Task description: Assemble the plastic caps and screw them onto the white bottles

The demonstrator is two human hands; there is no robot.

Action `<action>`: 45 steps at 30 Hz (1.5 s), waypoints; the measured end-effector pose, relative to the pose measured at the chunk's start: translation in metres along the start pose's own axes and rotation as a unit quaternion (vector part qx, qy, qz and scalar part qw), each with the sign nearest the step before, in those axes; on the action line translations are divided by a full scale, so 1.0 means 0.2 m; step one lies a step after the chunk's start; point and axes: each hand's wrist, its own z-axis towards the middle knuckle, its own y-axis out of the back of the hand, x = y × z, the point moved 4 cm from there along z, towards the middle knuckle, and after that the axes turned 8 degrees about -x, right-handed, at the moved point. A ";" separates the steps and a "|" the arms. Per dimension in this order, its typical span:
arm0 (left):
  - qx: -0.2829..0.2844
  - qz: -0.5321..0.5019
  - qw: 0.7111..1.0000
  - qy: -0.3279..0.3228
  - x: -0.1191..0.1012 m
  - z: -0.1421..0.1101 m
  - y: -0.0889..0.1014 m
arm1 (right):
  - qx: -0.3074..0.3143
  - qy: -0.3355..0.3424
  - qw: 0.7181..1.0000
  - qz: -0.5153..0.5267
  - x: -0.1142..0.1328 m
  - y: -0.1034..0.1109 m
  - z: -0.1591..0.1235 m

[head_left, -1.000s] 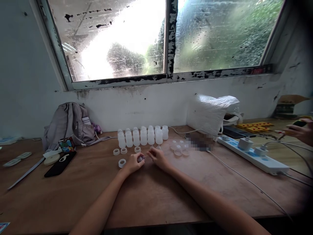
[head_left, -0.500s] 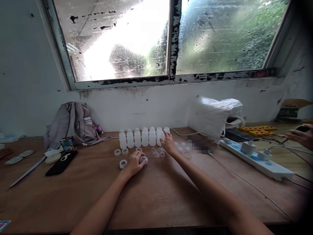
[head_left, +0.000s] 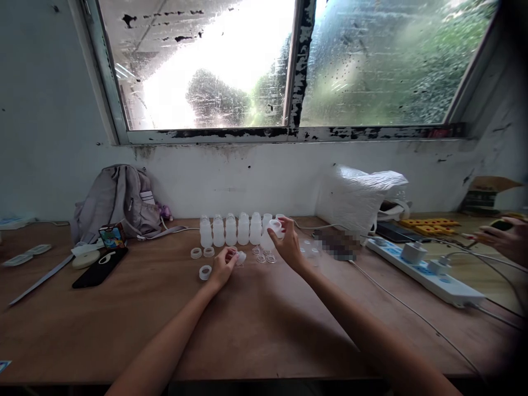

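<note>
A row of several small white plastic bottles (head_left: pixel 231 230) stands at the back of the wooden table (head_left: pixel 264 324). My right hand (head_left: pixel 286 245) has lifted one white bottle (head_left: pixel 274 226) from the row's right end and grips it. My left hand (head_left: pixel 223 267) is closed on a small clear cap (head_left: pixel 241 257) just above the table. Three white rings (head_left: pixel 205 271) lie left of that hand. Several clear caps (head_left: pixel 264 256) lie between my hands.
A grey backpack (head_left: pixel 115 201), a black phone (head_left: pixel 99 268) and a small colourful box (head_left: pixel 109 236) sit at the left. A white plastic bag (head_left: pixel 357 195) and a power strip (head_left: pixel 424 272) with cables lie at the right. Another person's hand (head_left: pixel 497 237) shows at the far right.
My right hand reached from beside the left hand to the row's right end and picked up a bottle. My left hand raised its small cap slightly.
</note>
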 end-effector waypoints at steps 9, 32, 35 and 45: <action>-0.064 -0.165 0.984 0.012 -0.12 -0.02 0.01 | 0.209 -0.064 0.961 0.170 0.20 -0.10 -0.34; 0.014 0.000 0.987 -0.159 -0.23 -0.07 -0.01 | 0.285 -0.048 0.937 0.197 0.22 -0.15 -0.41; -0.004 0.006 0.986 -0.169 -0.23 -0.08 -0.01 | 0.287 -0.066 0.932 0.213 0.21 -0.14 -0.41; 0.015 -0.008 0.987 -0.162 -0.27 -0.09 -0.01 | 0.367 -0.142 0.860 0.323 0.17 -0.16 -0.39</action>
